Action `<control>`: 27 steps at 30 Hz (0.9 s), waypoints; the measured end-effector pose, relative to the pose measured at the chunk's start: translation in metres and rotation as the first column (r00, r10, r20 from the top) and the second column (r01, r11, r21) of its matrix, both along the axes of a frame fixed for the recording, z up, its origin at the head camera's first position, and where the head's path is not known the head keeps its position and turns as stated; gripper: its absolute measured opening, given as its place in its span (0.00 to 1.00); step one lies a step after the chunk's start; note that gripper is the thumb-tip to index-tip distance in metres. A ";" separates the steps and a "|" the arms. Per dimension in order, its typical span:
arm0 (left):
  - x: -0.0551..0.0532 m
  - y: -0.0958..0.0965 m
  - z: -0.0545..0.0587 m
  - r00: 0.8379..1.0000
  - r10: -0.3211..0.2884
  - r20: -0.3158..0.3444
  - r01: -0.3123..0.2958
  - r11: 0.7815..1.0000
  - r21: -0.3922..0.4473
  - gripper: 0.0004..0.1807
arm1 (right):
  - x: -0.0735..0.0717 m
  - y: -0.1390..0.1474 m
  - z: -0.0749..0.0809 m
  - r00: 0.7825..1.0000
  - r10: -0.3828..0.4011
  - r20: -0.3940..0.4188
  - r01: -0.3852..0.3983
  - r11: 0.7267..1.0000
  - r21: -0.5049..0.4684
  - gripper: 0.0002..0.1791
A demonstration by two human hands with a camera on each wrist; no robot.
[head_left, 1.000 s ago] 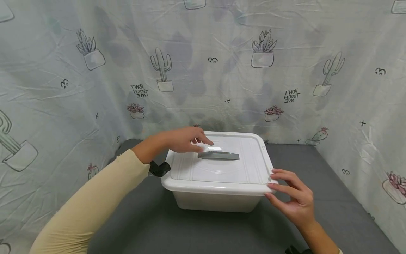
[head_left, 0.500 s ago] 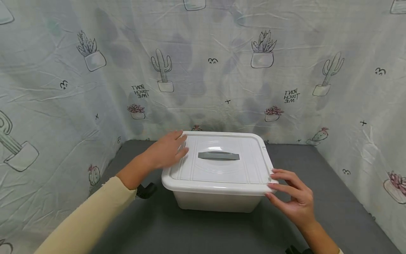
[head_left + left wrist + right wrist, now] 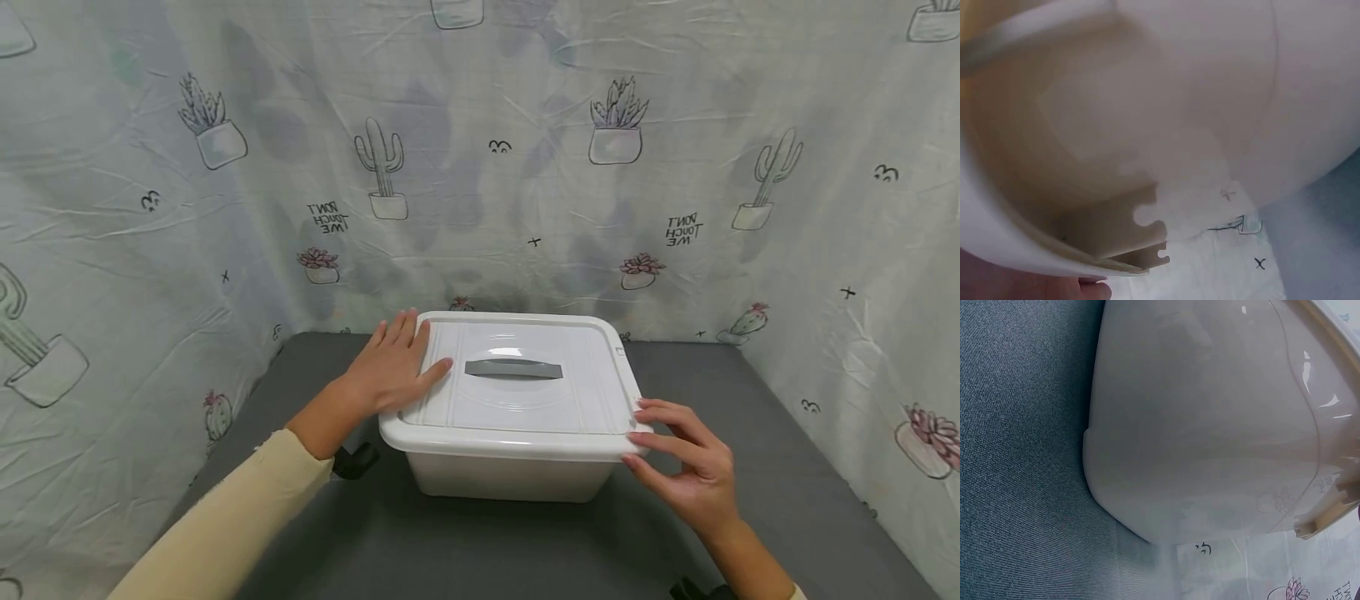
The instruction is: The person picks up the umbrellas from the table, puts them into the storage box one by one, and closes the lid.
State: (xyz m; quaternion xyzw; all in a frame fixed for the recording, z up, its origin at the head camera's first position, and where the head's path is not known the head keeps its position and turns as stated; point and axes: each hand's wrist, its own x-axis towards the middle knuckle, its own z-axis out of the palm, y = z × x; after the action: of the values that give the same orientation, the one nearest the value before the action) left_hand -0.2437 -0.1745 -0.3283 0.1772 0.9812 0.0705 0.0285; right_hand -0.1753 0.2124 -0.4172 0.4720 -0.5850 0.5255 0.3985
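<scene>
A white plastic storage box (image 3: 513, 479) stands in the middle of the head view, its white lid (image 3: 525, 412) lying on top. A grey handle (image 3: 513, 368) lies folded on the lid. My left hand (image 3: 390, 367) rests on the lid's left edge, fingers extended and thumb spread toward the handle. At the front right corner my right hand (image 3: 690, 467) pinches the lid's rim, with fingertips on top and the thumb lower at the edge. Both wrist views show the box's side walls up close. What is inside the box is hidden.
The box stands on a dark grey cloth surface (image 3: 495, 550). Pale curtains (image 3: 465, 183) printed with potted cacti hang behind it and on both sides. Black straps show at both wrists.
My left hand has moved left from beside the grey handle and come down on the lid's left edge. The right hand keeps its place on the corner; the box has not moved.
</scene>
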 end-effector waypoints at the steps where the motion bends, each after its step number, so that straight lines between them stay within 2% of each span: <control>1: 0.000 0.000 0.000 1.000 0.006 0.003 -0.006 1.000 -0.002 0.47 | 0.000 0.000 0.000 1.000 0.000 0.000 0.000 1.000 0.000 0.11; 14: 0.001 -0.001 -0.008 1.000 0.010 0.014 -0.011 1.000 0.013 0.46 | -0.003 0.002 -0.006 1.000 0.008 0.006 -0.008 1.000 -0.008 0.12; 27: 0.001 0.002 -0.008 1.000 0.015 -0.011 -0.015 0.999 0.031 0.46 | -0.006 0.004 -0.007 1.000 0.027 0.002 -0.027 0.999 -0.032 0.12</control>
State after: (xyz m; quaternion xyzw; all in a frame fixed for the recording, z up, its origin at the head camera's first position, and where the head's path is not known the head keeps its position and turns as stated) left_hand -0.2428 -0.1729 -0.3358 0.1708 0.9814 0.0850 0.0194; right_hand -0.1809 0.2160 -0.4241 0.4727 -0.5707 0.5408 0.3980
